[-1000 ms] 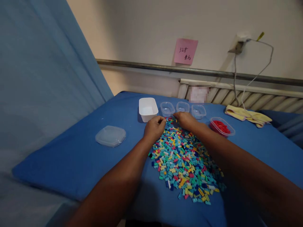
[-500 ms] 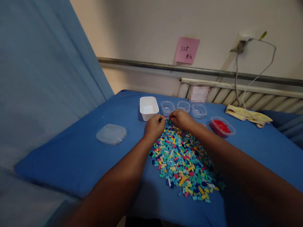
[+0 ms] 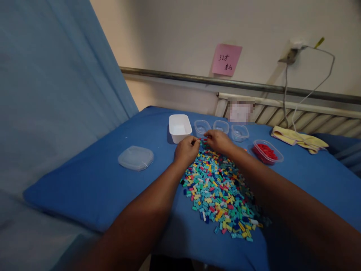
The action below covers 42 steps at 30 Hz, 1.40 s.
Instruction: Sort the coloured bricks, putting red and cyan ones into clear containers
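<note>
A wide heap of small toy building bricks (image 3: 217,192), in teal, yellow, blue, pink and white, is spread over the blue sheet. At its far left tip, my left hand (image 3: 186,150) is closed with thumb and forefinger pinched together; what lies between them is too small to make out. Facing it, my right hand (image 3: 218,141) bends its fingers down onto the far end of the heap, also pinched. A few red bricks (image 3: 203,140) show in the gap between the hands. Just behind the left hand stands a white tub (image 3: 180,130).
Clear plastic containers (image 3: 202,128) line up behind my hands. A clear container of red bricks (image 3: 267,151) stands right of my right forearm. Stacked clear lids (image 3: 135,158) lie on the left. Farther right is a yellow cloth (image 3: 299,139), below a hanging cable (image 3: 285,94).
The right hand first moved left towards the left hand, then shifted slightly back right. The left hand stays at the heap's far tip. The whole view has drifted a little.
</note>
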{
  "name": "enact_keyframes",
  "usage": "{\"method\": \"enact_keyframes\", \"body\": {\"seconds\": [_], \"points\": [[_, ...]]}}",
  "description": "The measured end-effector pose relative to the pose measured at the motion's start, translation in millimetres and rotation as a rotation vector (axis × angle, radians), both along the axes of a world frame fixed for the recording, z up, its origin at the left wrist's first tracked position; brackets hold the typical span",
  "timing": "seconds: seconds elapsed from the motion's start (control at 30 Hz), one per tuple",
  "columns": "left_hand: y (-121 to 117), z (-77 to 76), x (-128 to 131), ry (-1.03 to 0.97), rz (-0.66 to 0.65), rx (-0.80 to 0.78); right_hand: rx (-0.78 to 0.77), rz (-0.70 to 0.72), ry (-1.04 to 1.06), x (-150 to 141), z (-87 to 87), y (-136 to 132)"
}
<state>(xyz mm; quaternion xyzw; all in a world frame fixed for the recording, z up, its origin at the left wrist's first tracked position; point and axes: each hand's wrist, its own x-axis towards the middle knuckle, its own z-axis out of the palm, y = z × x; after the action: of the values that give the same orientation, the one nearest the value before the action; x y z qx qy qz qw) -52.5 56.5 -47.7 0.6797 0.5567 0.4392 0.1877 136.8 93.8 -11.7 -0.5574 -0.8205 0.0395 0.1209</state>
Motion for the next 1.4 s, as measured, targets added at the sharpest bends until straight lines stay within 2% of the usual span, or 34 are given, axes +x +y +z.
{"method": "enact_keyframes", "body": {"seconds": [0.17,0.47,0.73,0.93,1.07,1.2,1.4], "points": [[-1,0.8,1,-0.006,0.002,0.003,-0.041,0.044,0.005,19,5.3,-5],[-1,1.1,1,0.007,0.002,-0.014,-0.038,0.124,-0.05,-5,1.6,-1],[-2,2.5,2,0.012,0.013,-0.022,-0.049,0.063,-0.09,-2,-2.9,-3],[-3,2.9,2,0.015,0.007,-0.028,-0.02,0.027,-0.024,15,10.0,-4],[-1,2.3,1,0.016,0.009,-0.02,-0.051,0.096,-0.039,22,18.2,-11],[-1,2.7,1,0.016,0.01,-0.008,-0.077,0.177,-0.114,15,11.7,-15],[-2,4.4,3,0.019,0.007,-0.02,-0.087,0.197,-0.238,8,2.8,-10]]}}
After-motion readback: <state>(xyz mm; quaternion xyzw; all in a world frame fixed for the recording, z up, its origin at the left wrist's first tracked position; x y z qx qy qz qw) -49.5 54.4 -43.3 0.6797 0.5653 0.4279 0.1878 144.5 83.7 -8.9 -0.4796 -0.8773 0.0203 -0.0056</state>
